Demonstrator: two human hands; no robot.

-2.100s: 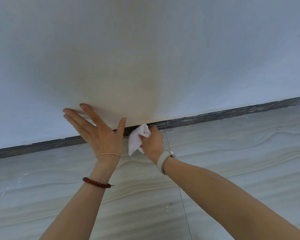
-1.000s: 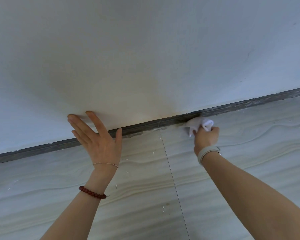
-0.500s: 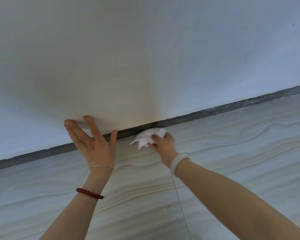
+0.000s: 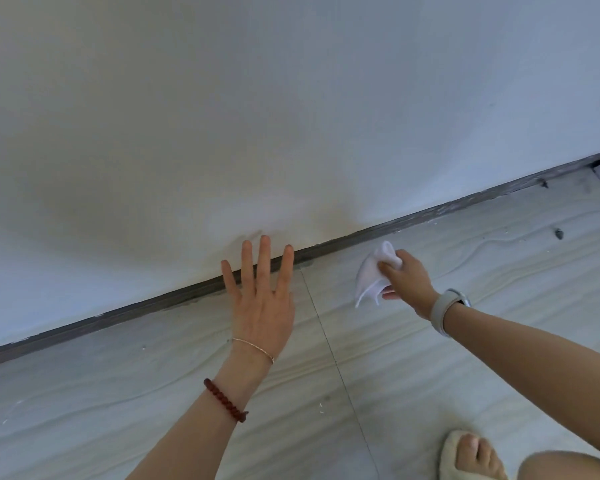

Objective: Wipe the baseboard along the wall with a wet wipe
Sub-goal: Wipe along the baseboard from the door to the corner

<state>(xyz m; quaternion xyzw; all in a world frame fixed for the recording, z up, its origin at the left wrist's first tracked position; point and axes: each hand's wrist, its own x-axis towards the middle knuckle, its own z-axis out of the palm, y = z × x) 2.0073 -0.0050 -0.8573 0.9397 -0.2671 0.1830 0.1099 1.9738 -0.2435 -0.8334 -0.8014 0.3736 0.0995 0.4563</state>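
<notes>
Baseboard (image 4: 430, 216): dark strip, speckled. Right hand (image 4: 407, 277) clutches bunched wet wipe (image 4: 371, 275) above the floor (image 4: 465, 271), near the strip. Left hand (image 4: 262, 299) spread flat, fingers over baseboard.

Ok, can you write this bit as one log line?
step: wiping baseboard | right hand: holds wet wipe, off baseboard | left hand: open, fingers spread near wall

The left hand (image 4: 262, 303) is spread flat, fingers reaching over the dark baseboard (image 4: 430, 216) onto the white wall (image 4: 291, 98). The right hand (image 4: 407, 278) grips a crumpled white wipe (image 4: 373, 275) just off the baseboard, above the pale tiled floor (image 4: 118, 393). A slippered foot (image 4: 471, 457) shows bottom right.
</notes>
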